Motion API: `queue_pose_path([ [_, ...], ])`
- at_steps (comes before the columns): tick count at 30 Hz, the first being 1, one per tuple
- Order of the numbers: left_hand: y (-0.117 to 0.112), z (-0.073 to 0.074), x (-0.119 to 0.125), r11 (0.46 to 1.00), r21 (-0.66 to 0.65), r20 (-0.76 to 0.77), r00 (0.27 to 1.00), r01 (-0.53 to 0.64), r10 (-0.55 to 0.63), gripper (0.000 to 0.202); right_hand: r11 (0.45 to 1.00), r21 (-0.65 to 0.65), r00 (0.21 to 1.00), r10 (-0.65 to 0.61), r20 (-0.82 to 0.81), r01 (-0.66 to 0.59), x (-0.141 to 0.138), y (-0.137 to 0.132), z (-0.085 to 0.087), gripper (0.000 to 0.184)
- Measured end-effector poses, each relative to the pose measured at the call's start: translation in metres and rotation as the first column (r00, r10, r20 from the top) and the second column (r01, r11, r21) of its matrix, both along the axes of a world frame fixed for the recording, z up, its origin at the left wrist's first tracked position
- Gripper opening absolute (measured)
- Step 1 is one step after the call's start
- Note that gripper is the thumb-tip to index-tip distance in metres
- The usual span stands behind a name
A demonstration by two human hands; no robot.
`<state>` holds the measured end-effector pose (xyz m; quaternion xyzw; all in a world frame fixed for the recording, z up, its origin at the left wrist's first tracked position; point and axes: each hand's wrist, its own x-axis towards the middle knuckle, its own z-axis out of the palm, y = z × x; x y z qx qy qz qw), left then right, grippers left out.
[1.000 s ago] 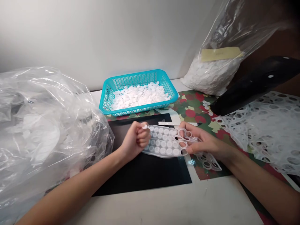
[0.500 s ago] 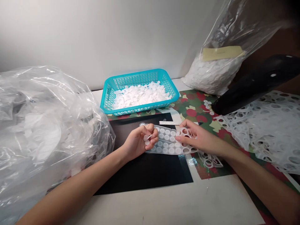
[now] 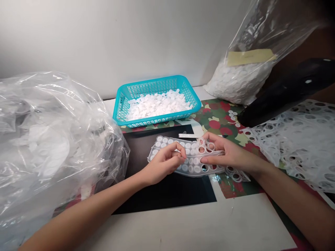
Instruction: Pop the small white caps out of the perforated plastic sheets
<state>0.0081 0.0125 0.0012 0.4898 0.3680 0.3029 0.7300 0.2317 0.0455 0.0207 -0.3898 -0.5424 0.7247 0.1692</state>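
Note:
A translucent white plastic sheet of round discs [image 3: 159, 140] lies over a black mat [image 3: 167, 200]. Discs fill its left and middle, while open round holes show at its right end. My right hand [image 3: 227, 152] grips that right end between thumb and fingers. Above the sheet's middle is my left hand [image 3: 167, 160], fingers curled and thumb drawn in near the index fingertip. Whatever lies inside the left hand is hidden. A narrow white strip [image 3: 187, 136] lies just beyond the sheet, close to my right fingertips.
A turquoise basket [image 3: 157, 122] of loose white discs stands behind the mat. Clear plastic bags [image 3: 60, 139] bulge at left; a disc-filled bag [image 3: 238, 80] stands back right. Punched-out sheets [image 3: 306, 139] pile up at right beside a black object [image 3: 282, 97]. A few discs [image 3: 232, 113] lie nearby.
My left hand has moved right along the sheet and turned over; the discs visible in its fingers before no longer show. The sheet's left end is uncovered, and my right hand has shifted slightly right.

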Motion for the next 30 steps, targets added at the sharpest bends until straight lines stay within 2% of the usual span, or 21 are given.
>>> queue_pose_path([
  [3,-0.007,0.001,0.004,0.967,0.244,-0.242,0.970,0.076,-0.015,0.011,1.000,-0.012,0.999,0.001,-0.036,-0.002,-0.001,-0.003,0.003,0.034],
  [6,-0.012,0.002,0.007,0.912,0.369,-0.389,0.921,0.179,-0.024,0.020,0.999,-0.014,0.998,0.029,-0.053,-0.030,-0.002,-0.006,0.004,0.030],
  [10,-0.013,0.001,0.009,0.906,0.367,-0.448,0.893,0.211,-0.026,0.030,0.999,0.019,0.998,0.046,-0.044,-0.045,-0.004,-0.010,0.001,0.028],
  [15,-0.010,0.002,0.008,0.889,0.386,-0.468,0.883,0.244,-0.039,0.033,0.996,0.037,0.995,0.086,-0.059,-0.084,-0.006,-0.013,-0.002,0.022],
  [25,-0.006,0.005,0.001,0.862,0.379,-0.483,0.867,0.336,-0.126,0.023,0.994,0.054,0.995,0.094,0.012,-0.095,-0.006,-0.014,-0.007,0.021],
  [27,-0.005,0.004,0.001,0.879,0.362,-0.437,0.889,0.310,-0.133,0.022,0.995,0.063,0.997,0.078,0.014,-0.079,-0.006,-0.014,-0.009,0.021],
  [30,-0.003,0.001,0.001,0.951,0.241,-0.268,0.955,0.192,-0.125,0.024,0.996,0.070,0.999,0.046,0.003,-0.046,-0.006,-0.013,-0.010,0.018],
])
